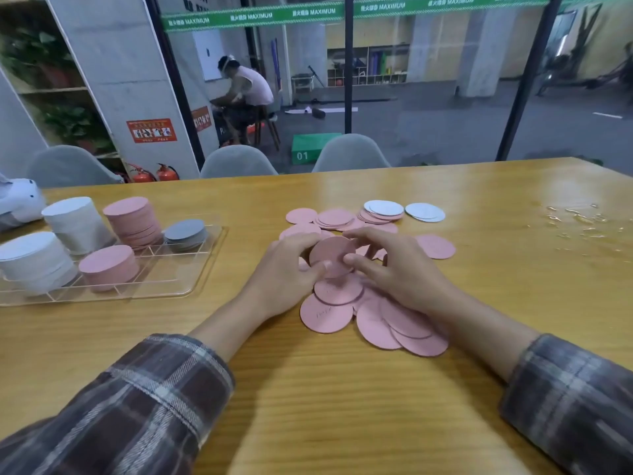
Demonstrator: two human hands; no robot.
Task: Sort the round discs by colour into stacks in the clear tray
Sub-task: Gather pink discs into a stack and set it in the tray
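Plainly flat and thin, the loose pink discs are matte circles with neat cut edges, fanned over one another on a glossy yellow wood-grain table; some lie nearer the person than the hands, and more spread beyond the hands toward a few loose white discs with a faint sheen. Both hands meet over the middle of this scatter: the left hand and the right hand curl their fingers and thumbs around the rim of one pink disc, held tilted with its face toward the camera; whether others sit behind it cannot be told. Checked flannel sleeves cover both forearms. Well to the left stands the clear tray, hard transparent plastic with low walls and thin dividers, holding two white stacks, two pink stacks and a shorter grey stack, each a plain cylinder in its own compartment. At the far right the tabletop bears a wet-looking, glinting patch. Rounded grey chairs line the far edge before a dark-framed glass wall, with red fire extinguishers on the floor behind them
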